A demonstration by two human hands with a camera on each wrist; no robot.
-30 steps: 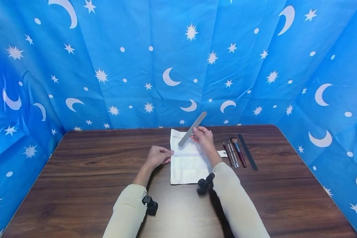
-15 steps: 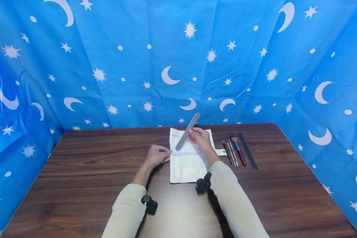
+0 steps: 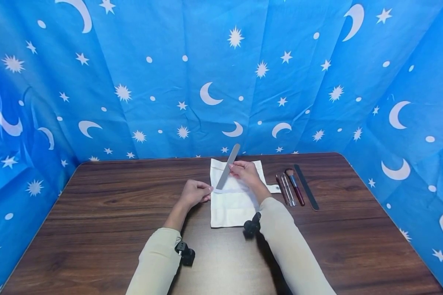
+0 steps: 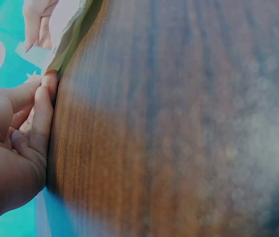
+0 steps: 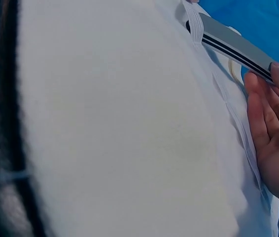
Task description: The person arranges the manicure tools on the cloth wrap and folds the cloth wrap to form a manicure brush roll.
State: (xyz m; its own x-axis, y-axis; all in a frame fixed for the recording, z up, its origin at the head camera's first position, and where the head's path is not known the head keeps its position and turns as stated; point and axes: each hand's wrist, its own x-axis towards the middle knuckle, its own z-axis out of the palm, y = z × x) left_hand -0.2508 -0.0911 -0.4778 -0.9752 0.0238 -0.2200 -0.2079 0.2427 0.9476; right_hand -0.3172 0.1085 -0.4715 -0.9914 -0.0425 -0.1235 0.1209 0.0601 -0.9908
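A white cloth roll-up pouch (image 3: 232, 215) lies spread on the table, with a white elastic band across its middle. My left hand (image 3: 195, 192) pinches its left edge near the end of that band; the left wrist view shows thumb and fingers of this hand (image 4: 16, 143) on the cloth. My right hand (image 3: 245, 173) pinches a grey nail file (image 3: 227, 167) between thumb and fingers, tilted over the pouch. In the right wrist view, the lower end of the nail file (image 5: 235, 42) passes under a loop of the elastic band (image 5: 196, 24). Dark stripes run along its edge.
Right of the pouch, near its snap strap (image 3: 274, 189), lie a dark-handled slim tool (image 3: 282, 190), slim silver tools (image 3: 289, 192), a makeup brush (image 3: 296, 188) and a dark nail file (image 3: 306, 187). A blue star-and-moon cloth (image 3: 151, 82) hangs behind the wooden table (image 3: 133, 180).
My right hand has moved left and slightly down with the grey nail file, whose lower end has come to the elastic band near my left hand. My left hand keeps its place on the pouch edge.
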